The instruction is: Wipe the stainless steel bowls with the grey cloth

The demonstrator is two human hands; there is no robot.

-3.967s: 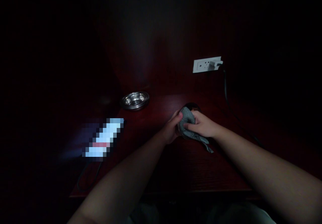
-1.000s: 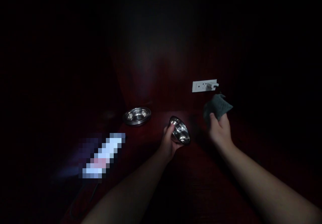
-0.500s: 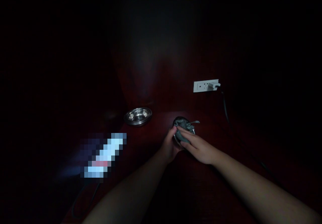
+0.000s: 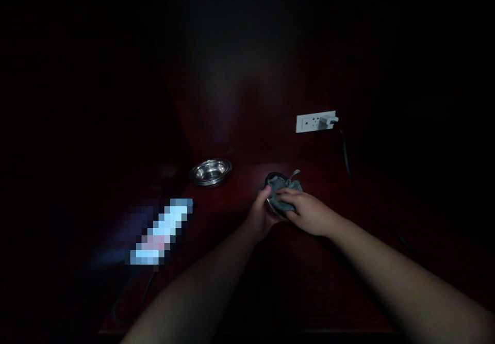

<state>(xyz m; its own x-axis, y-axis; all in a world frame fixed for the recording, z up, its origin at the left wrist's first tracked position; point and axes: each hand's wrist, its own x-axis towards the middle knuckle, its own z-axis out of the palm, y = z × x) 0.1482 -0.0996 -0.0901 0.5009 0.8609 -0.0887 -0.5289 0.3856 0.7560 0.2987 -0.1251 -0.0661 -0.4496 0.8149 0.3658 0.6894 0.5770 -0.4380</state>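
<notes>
the left hand (image 4: 260, 215) grips the bowl (image 4: 270, 208) at its eight o'clock, so the right hand (image 4: 308, 211), holding the cloth (image 4: 280, 197), should rub evenly.

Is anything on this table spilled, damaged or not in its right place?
Nothing visible looks spilled or broken, though shadows hide much. The shiny round metal bowl tilts, but the left hand holds it. The glowing pale-blue slanted patch at left looks odd: coarsely pixelated.
</notes>
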